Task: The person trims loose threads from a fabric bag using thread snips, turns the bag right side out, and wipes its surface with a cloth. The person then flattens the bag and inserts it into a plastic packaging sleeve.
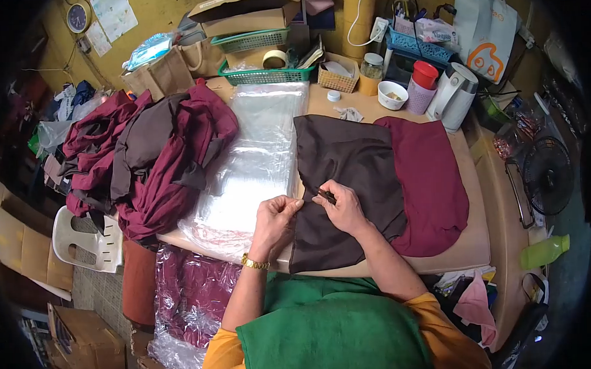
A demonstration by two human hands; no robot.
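Note:
A dark brown cloth (346, 157), joined to or lying against a maroon cloth (432, 186), is spread on the table in front of me. My left hand (277, 219), with a gold watch (255, 262) at the wrist, is closed in a pinch at the brown cloth's left edge. Over the same cloth, my right hand (342, 207) is closed around small black snips (327, 196), whose tips point toward my left fingers. Whether a loose thread lies between the hands is too small to tell.
Clear plastic bags (249, 160) lie flat left of the cloth. Beyond them is a heap of maroon and brown garments (157, 150). Along the back stand a green basket (265, 75), a white bowl (392, 95), a red-lidded cup (423, 86) and a kettle (454, 96).

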